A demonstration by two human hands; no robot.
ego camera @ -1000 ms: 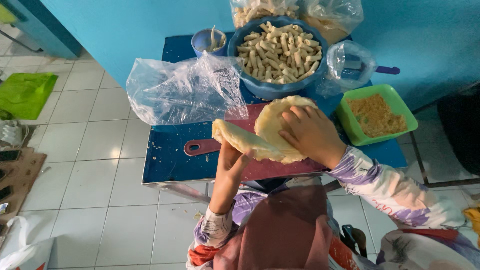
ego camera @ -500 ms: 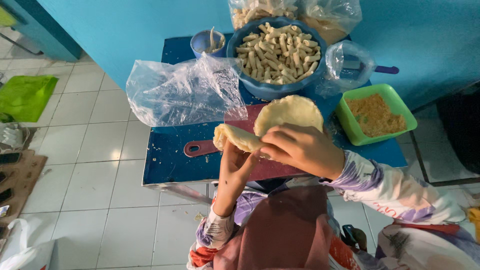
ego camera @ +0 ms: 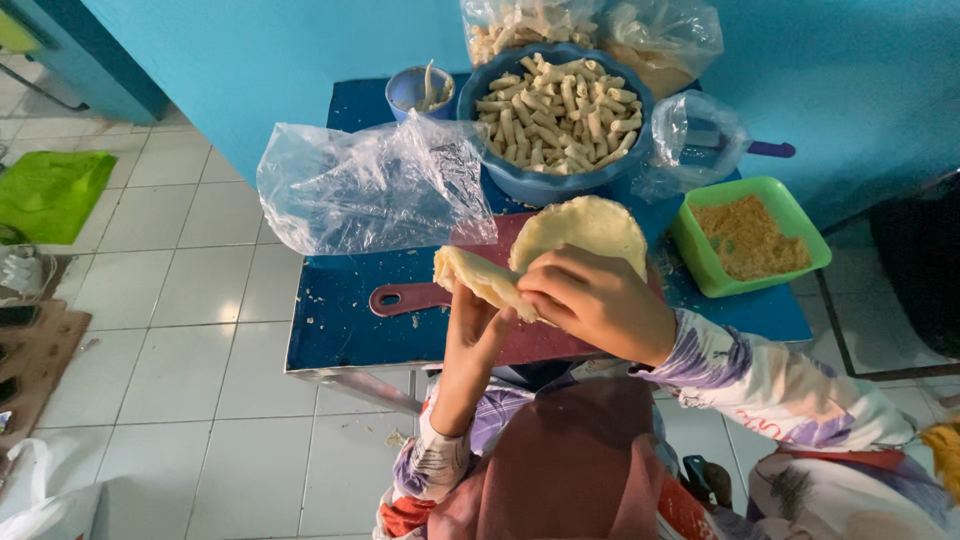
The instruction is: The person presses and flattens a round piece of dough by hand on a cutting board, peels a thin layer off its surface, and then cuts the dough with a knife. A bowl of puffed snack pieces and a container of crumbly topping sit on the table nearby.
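Your left hand (ego camera: 470, 335) & right hand (ego camera: 595, 300), both grips clamped on the wrapper (ego camera: 485, 280), have now folded it off the flat stack (ego camera: 585, 230), mid-frame above the worktop (ego camera: 340, 310); rolling's underway.

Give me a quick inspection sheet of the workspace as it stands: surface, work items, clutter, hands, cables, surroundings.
Surface: blue table, speckled with crumbs; a dark red cutting board lies on it.
Work items: folded dough wrapper held in both hands; flat round wrapper lies behind it.
Clutter: blue bowl of rolls, green tray of filling, small cup, clear plastic bags.
Hands: left hand under the folded wrapper; right hand gripping it from above.
Cables: nothing seen.
Surroundings: white tiled floor, blue wall, green mat.
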